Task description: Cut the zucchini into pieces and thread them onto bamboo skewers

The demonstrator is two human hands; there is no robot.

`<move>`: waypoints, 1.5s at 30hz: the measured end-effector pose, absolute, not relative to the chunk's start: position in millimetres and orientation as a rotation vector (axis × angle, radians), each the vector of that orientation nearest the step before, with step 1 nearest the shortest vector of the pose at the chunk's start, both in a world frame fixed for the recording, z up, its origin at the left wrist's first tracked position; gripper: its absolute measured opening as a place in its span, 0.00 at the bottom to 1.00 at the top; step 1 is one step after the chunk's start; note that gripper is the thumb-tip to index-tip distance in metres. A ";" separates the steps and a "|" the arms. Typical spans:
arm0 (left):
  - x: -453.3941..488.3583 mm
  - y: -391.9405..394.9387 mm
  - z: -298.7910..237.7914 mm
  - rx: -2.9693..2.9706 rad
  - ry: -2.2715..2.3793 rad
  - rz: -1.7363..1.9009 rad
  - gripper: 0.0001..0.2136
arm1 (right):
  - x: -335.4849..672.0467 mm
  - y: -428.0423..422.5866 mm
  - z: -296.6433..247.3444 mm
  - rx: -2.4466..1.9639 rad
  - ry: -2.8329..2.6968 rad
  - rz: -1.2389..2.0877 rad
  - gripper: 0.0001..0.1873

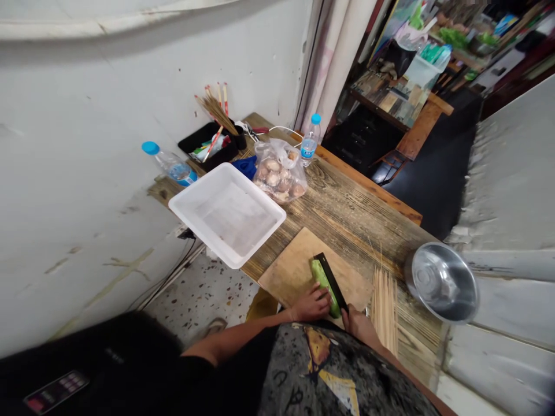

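A green cucumber-like vegetable (324, 278) lies lengthwise on a wooden cutting board (290, 266). My left hand (310, 304) presses on its near end, fingers curled over it. My right hand (358, 323) grips the handle of a dark knife (330, 278), whose blade rests along the vegetable's right side.
On the wooden table (347, 214) stand a white plastic tray (228, 212), a clear bag of mushrooms (280, 173), two water bottles (309, 141) (171, 163), a black box of sticks (214, 141), a bundle of bamboo skewers (385, 306) and a steel bowl (443, 281). The white wall is at the left.
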State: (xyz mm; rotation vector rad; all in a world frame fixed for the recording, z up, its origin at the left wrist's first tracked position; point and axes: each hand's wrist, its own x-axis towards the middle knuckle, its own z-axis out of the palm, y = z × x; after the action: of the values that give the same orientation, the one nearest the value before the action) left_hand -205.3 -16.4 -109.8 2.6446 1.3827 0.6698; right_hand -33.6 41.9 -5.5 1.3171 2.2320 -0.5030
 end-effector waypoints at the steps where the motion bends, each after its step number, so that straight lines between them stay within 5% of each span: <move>1: -205.8 -16.8 -110.3 2.643 1.386 0.655 0.09 | -30.7 42.5 -3.5 1.312 2.247 -0.516 0.11; 11: -209.1 -21.9 -105.0 2.713 1.504 0.782 0.09 | -2.8 10.6 -20.7 1.397 2.267 -0.579 0.15; 19: -223.9 -1.2 -86.2 2.761 1.404 0.505 0.13 | 9.9 10.0 -12.4 1.532 2.440 -0.769 0.20; 30: -226.3 47.4 -41.4 2.856 1.068 0.006 0.18 | 45.9 -11.5 11.7 2.340 2.352 -0.832 0.30; 35: -246.3 28.8 -25.2 2.730 1.063 -0.146 0.28 | 52.6 -31.5 -3.5 2.454 2.246 -0.925 0.32; 45: -280.6 43.4 -29.6 2.439 1.366 -0.202 0.27 | 57.2 -57.6 -17.9 2.572 2.186 -0.873 0.37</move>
State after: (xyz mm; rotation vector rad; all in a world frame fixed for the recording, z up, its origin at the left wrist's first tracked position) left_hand -280.6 43.4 -29.6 2.4393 1.3659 -0.2020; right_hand 57.2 -57.6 -17.9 2.5717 2.1859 -0.8731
